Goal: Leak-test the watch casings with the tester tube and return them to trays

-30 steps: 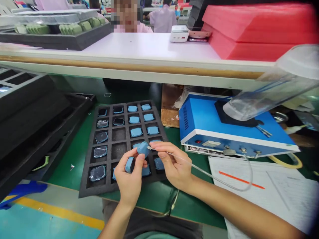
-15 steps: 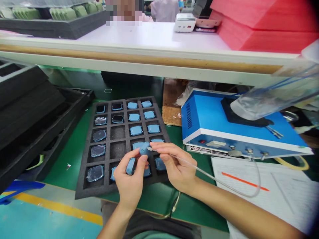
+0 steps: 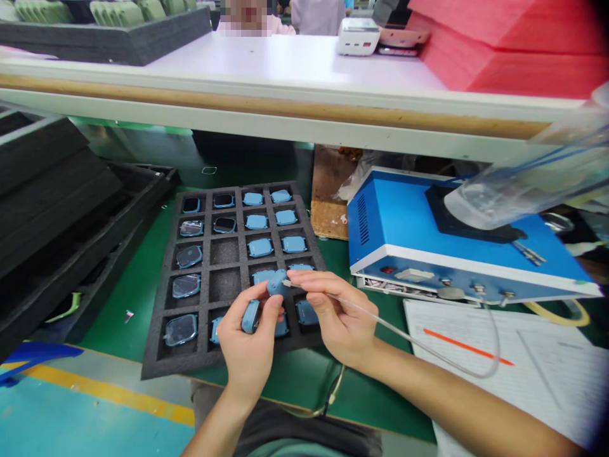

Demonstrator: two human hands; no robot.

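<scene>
Over the black foam tray (image 3: pixel 162 365), our left hand (image 3: pixel 250 336) holds two blue watch cases (image 3: pixel 275 284) in its fingers. Our right hand (image 3: pixel 345 320) pinches a thin clear tube (image 3: pixel 404 336), end at the upper case. Rightmost, the paper sheets (image 3: pixel 537 387) carry writing we cannot read.

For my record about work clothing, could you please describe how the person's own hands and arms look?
The left hand and right hand are bare, with no gloves, rings or wristbands visible. The left forearm and right forearm show no sleeves within the picture.
</scene>
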